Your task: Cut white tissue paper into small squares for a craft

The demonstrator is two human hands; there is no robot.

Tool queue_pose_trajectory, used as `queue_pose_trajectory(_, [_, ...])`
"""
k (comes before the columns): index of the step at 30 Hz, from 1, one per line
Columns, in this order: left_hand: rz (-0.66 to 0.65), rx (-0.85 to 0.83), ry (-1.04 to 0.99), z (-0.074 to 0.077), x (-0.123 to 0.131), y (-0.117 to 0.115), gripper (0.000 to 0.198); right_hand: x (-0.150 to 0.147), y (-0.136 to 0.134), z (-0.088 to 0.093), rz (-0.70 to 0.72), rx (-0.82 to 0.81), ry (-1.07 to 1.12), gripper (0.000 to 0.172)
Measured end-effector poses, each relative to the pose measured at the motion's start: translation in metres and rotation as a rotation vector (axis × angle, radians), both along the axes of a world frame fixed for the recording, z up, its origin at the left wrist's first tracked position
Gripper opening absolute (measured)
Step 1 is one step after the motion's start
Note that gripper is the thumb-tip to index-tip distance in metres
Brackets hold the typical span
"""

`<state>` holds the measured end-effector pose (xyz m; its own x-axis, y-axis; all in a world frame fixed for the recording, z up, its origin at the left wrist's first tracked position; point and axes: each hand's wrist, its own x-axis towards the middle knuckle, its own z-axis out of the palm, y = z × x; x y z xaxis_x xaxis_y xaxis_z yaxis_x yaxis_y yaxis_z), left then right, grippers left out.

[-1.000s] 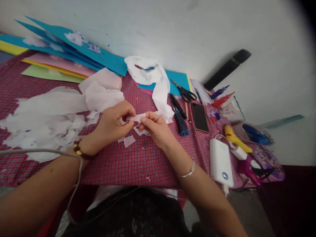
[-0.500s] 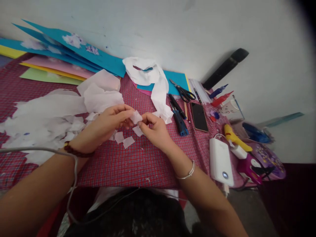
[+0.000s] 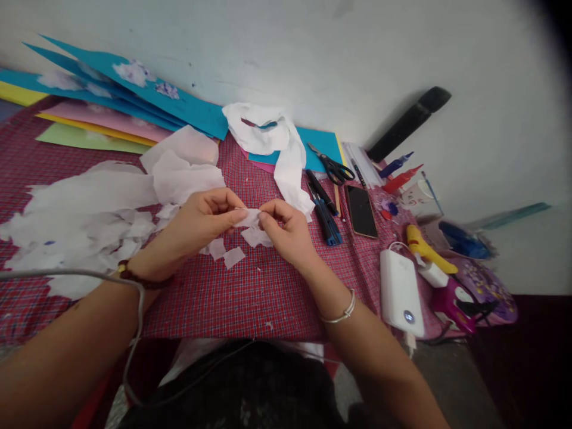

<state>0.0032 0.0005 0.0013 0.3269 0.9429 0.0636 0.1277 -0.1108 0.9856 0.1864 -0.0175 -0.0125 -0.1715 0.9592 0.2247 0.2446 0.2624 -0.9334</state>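
Between my two hands a small piece of white tissue paper (image 3: 248, 217) is held flat above the checked cloth. My left hand (image 3: 210, 214) pinches its left side between thumb and fingers. At the other side, my right hand (image 3: 286, 229) is closed on it the same way. Just below lie several loose paper squares (image 3: 233, 258), some partly covered by the hands. A long crumpled strip of white tissue (image 3: 286, 161) curls behind my right hand. To the left spreads a heap of white tissue sheets (image 3: 89, 208).
Blue card sheets (image 3: 187, 110) lean at the back left against the wall. Right of my hands are scissors (image 3: 333, 167), a blue cutter (image 3: 328, 223) and a phone (image 3: 361, 211). Farther right sit a white power bank (image 3: 401, 292) and a yellow glue gun (image 3: 429, 250). A grey cable (image 3: 138, 322) crosses my left forearm.
The small tissue piece, tilted up before, is now drawn out flat between both hands. My right hand has shifted slightly right, and more loose paper shows under the fingers.
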Motion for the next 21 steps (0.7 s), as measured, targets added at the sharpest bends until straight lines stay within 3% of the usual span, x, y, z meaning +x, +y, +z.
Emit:
queue_pose_trajectory(5, [0.024,-0.012,-0.004,0.0023,-0.0001,-0.0016,0.016,0.0032,0.0010,0.0011,-0.029,-0.052,0.009,0.009])
queue_pose_trajectory(12, [-0.005,0.028,0.013,0.0018,0.0022,-0.0014,0.016,0.0021,-0.0008,0.0025,0.048,-0.010,-0.015,0.010])
queue_pose_trajectory(16, [-0.039,0.039,0.105,0.0032,0.0030,-0.0028,0.015,0.0028,0.0007,0.0027,0.000,0.030,-0.102,0.006])
queue_pose_trajectory(21, [-0.040,0.033,0.102,0.0011,0.0018,-0.0023,0.014,0.0050,0.0023,0.0039,-0.043,-0.006,-0.060,0.010])
